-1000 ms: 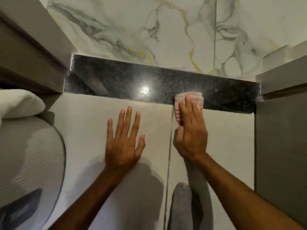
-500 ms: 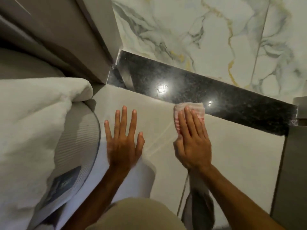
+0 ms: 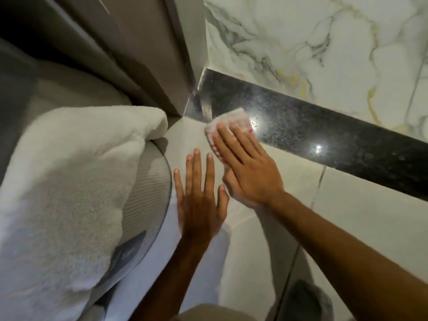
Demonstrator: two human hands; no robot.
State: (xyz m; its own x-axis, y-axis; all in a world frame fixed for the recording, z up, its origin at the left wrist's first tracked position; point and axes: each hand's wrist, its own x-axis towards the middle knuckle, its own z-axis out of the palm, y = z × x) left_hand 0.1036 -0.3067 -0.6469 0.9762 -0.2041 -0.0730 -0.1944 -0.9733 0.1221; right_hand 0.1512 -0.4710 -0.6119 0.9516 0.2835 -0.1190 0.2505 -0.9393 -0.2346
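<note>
A small white cloth with red stripes [image 3: 234, 119] lies on the pale floor tile [image 3: 347, 218], its far edge against the black granite skirting [image 3: 335, 140]. My right hand [image 3: 245, 167] presses flat on the cloth with straight fingers, covering most of it. My left hand [image 3: 199, 193] rests flat on the tile just left of the right hand, fingers spread and straight, holding nothing.
A fluffy white blanket [image 3: 64, 193] hangs over a grey ribbed mattress [image 3: 148, 198] at the left. A brown-grey furniture panel [image 3: 148, 47] meets the skirting at the corner. White marble wall [image 3: 312, 42] rises behind. A tile joint [image 3: 318, 186] runs at the right.
My right hand has slid the cloth leftward along the skirting toward the corner by the bed. The left hand has stayed flat on the tile. The view has swung left.
</note>
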